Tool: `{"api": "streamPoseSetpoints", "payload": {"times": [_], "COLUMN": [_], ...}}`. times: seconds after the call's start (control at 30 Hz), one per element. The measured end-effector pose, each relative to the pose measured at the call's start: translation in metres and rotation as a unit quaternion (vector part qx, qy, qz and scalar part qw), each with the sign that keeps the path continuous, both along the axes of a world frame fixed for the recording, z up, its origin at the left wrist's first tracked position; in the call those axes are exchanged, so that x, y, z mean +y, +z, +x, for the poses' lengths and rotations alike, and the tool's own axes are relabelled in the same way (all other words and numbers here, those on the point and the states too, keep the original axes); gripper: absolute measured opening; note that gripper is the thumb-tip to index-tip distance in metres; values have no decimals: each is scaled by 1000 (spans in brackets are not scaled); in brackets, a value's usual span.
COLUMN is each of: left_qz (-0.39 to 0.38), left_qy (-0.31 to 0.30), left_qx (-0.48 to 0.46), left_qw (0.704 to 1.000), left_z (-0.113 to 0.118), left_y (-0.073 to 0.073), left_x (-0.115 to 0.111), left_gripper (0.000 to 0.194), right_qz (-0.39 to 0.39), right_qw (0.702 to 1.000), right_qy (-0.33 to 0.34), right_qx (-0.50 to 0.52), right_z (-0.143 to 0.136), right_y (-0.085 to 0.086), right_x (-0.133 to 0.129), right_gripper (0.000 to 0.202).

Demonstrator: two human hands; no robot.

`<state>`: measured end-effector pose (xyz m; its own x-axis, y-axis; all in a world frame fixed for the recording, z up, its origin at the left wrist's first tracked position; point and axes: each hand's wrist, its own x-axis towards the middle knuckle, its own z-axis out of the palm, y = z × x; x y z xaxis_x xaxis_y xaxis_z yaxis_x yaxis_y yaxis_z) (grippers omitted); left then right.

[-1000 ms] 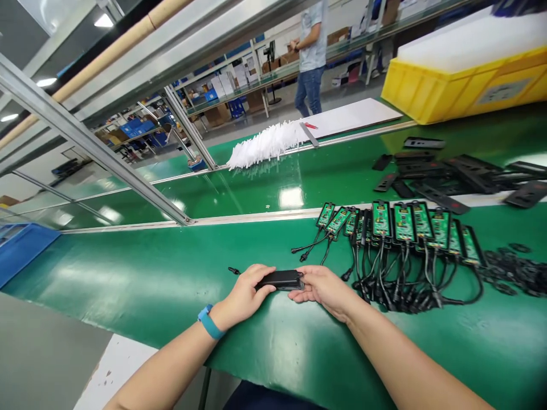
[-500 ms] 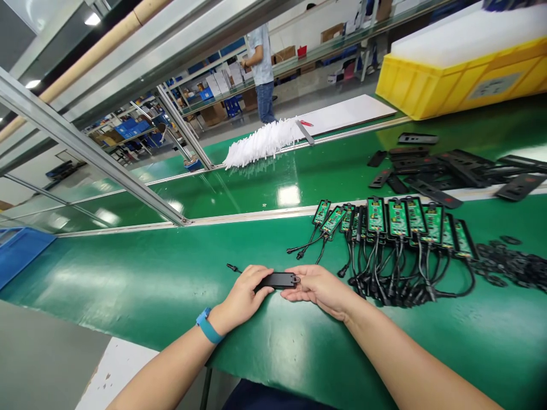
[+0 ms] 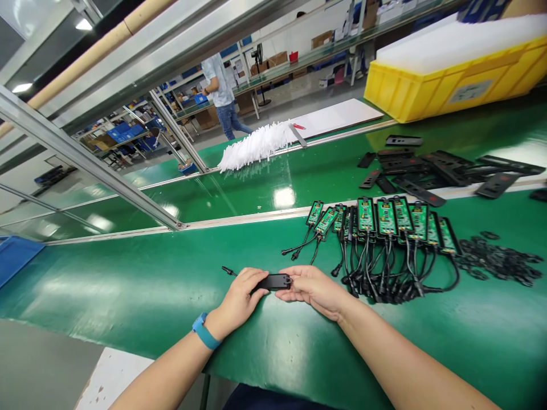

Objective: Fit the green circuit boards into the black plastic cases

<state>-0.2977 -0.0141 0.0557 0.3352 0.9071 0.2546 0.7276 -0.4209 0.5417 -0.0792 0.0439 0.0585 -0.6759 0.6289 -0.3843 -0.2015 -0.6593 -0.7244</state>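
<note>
"Is there any writing to be read around the hands?"

"There's a pale label [image 3: 471, 91] on the yellow crate [image 3: 391, 91], far beyond the right hand [image 3: 315, 290] and off to its right, but it's too blurred to make out. The black covers [image 3: 496, 185], nearer that hand than the crate, carry small red marks [image 3: 436, 199]. I can't tell whether those are letters."

"And what's being held?"

"A black case [image 3: 276, 282], between the two hands and just above the green tabletop [image 3: 149, 285]. It's slim and long, plain and dark on its upper face, with a small loop [image 3: 289, 280] at the end by the right hand. The other end disappears under the left hand [image 3: 243, 296]."

"How does each hand grip it?"

"The left pinches it, thumb along the near side and fingers over the far side. The right has its fingers gathered round the looped end; how firmly they press, I can't tell."

"Anything sticking out?"

"A black connector [image 3: 228, 270] on a thin lead, just beyond the left hand's knuckles. The hand hides where the lead goes."

"What's closest to the right hand otherwise?"

"A row of green circuit boards [image 3: 387, 216] in black shells, beyond it and to its right, their black cables [image 3: 376, 279] trailing back toward the person. Farther right lies a heap of black rings [image 3: 499, 259]."
</note>
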Motion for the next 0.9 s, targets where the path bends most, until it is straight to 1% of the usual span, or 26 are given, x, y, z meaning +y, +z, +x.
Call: {"api": "streamPoseSetpoints", "payload": {"times": [0.1, 0.27, 0.33, 0.37, 0.43, 0.5, 0.57, 0.63, 0.67, 0.73, 0.77, 0.8, 0.83, 0.9], "left_qz": [28, 46, 45, 40, 13, -42, -118, -226, -293, -414, -456, -482, -493, -497], "left_qy": [-5, -27, -28, -29, -32, -28, -5, 10, 8, -1, 0, 7, 17, 32], "left_qx": [9, 31, 29, 22, -3, -37, -73, -111, -132, -182, -205, -225, -240, -254], "left_qw": [1000, 998, 998, 999, 999, 998, 990, 968, 947, 892, 866, 847, 836, 829], "left_z": [1, 6, 8, 9, 10, 11, 9, 7, 5, 1, 0, -1, -2, -2], "left_y": [-6, -16, -16, -14, -5, 8, 22, 33, 36, 37, 37, 36, 35, 34], "left_x": [-1, -6, -7, -8, -9, -8, -5, -1, 2, 6, 8, 9, 10, 11], "left_gripper": [38, 42, 41, 41, 39, 38, 35, 32, 32, 35, 37, 39, 41, 43], "right_qz": [11, 72, 74, 70, 65, 73, 90, 107, 113, 120, 120, 120, 118, 114], "right_qw": [1000, 987, 983, 983, 984, 985, 987, 988, 988, 988, 988, 988, 988, 988], "right_qy": [-19, -76, -89, -91, -83, -67, -49, -33, -25, -11, -5, 1, 5, 6], "right_qx": [-17, -124, -144, -146, -145, -140, -126, -108, -101, -97, -98, -100, -101, -100], "right_z": [-3, -17, -20, -21, -19, -16, -13, -12, -11, -11, -11, -11, -11, -11], "right_y": [-1, -12, -16, -17, -16, -13, -8, -3, -2, 0, 1, 1, 1, 1], "right_x": [-3, -10, -11, -11, -11, -11, -12, -14, -15, -17, -18, -18, -19, -18], "right_gripper": [27, 21, 20, 21, 26, 30, 35, 38, 39, 38, 37, 38, 38, 40]}}
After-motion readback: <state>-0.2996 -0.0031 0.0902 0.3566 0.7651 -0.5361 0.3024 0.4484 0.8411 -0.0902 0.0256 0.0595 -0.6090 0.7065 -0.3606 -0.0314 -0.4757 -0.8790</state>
